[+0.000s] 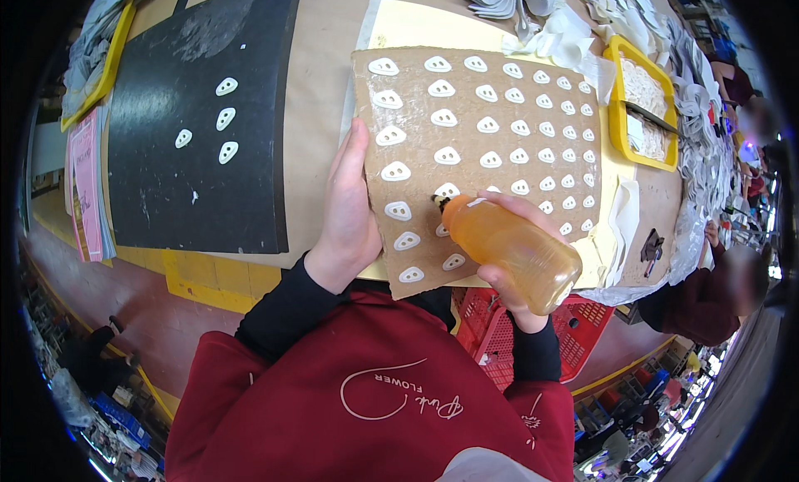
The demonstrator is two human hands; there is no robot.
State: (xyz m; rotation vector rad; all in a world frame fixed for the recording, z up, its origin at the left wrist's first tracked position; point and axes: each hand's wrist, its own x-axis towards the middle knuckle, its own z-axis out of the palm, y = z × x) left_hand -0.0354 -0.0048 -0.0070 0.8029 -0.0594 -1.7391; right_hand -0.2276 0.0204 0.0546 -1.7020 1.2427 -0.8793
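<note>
A brown cardboard sheet [422, 184] slants up in front of me, with rows of small white rounded-triangle pieces [447, 156], each with two holes. My left hand [349, 211] is closed on the sheet's left edge, thumb along its side. Wrapped round a translucent plastic bottle of amber liquid [518, 255] is my right hand [528, 214]. The bottle is tipped, and its dark, coated nozzle [441, 201] is at one white piece in the lower middle of the sheet. Bottle and hand cover several pieces. Whether the nozzle touches the piece, I cannot tell.
To the left lies a thick black board [166, 91] bearing several similar white pieces [225, 118]. A yellow tray [617, 136] of white pieces stands right, a dark flat tool [652, 119] across it. Grey-white strips [703, 174] heap beyond. Below sits a red basket [587, 332]; another person [707, 295] is at right.
</note>
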